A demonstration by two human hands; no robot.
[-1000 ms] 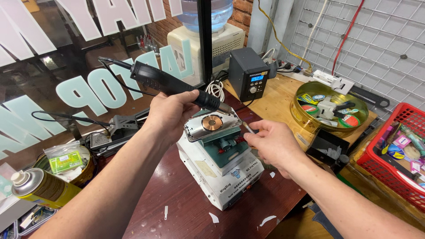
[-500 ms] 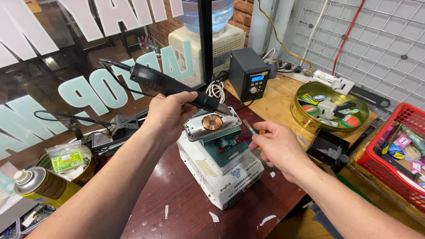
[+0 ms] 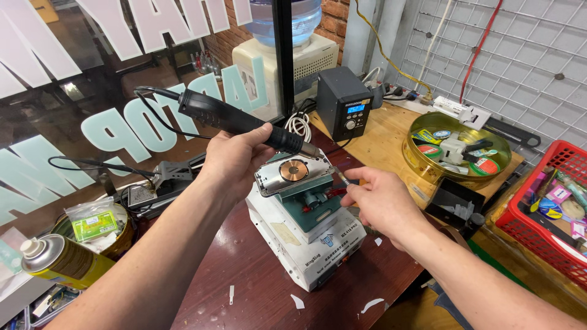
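Dark red-brown table (image 3: pixel 257 275) under your arms, with a shop window on the left carrying large pale mirrored lettering, and a wire grid wall on the right.

Your left hand (image 3: pixel 235 160) has its grip wrapped around the black handle of a hot-air tool (image 3: pixel 244 121), nozzle aimed down at the near-right edge of a phone back panel (image 3: pixel 295 173). That silver panel, with a round copper-coloured coil in its middle, lies clamped on a green fixture atop a white heating station (image 3: pixel 306 235) at the table's centre.

Your right hand (image 3: pixel 379 201) pinches a thin metal prying tool (image 3: pixel 341 177) between thumb and forefinger, its tip just beside the panel's right edge.

By the look of it, you are at the heating and loosening step; the next move seems to call for a steady nozzle over the edge and a shallow, gentle tip along the seam, so nothing bends.

Packages and labels: a yellow spray can (image 3: pixel 61 261) with a white cap lies at lower left. Behind it, a clear bag with a green label (image 3: pixel 95 221) rests in a round tin. A black control box with a small blue display (image 3: pixel 345 102) stands behind the station. To the right, a round gold tin (image 3: pixel 422 160) holds small discs and rolls in green, red and blue. A red plastic basket (image 3: pixel 526 229) at far right holds mixed colourful packets. Small white scraps dot the table.
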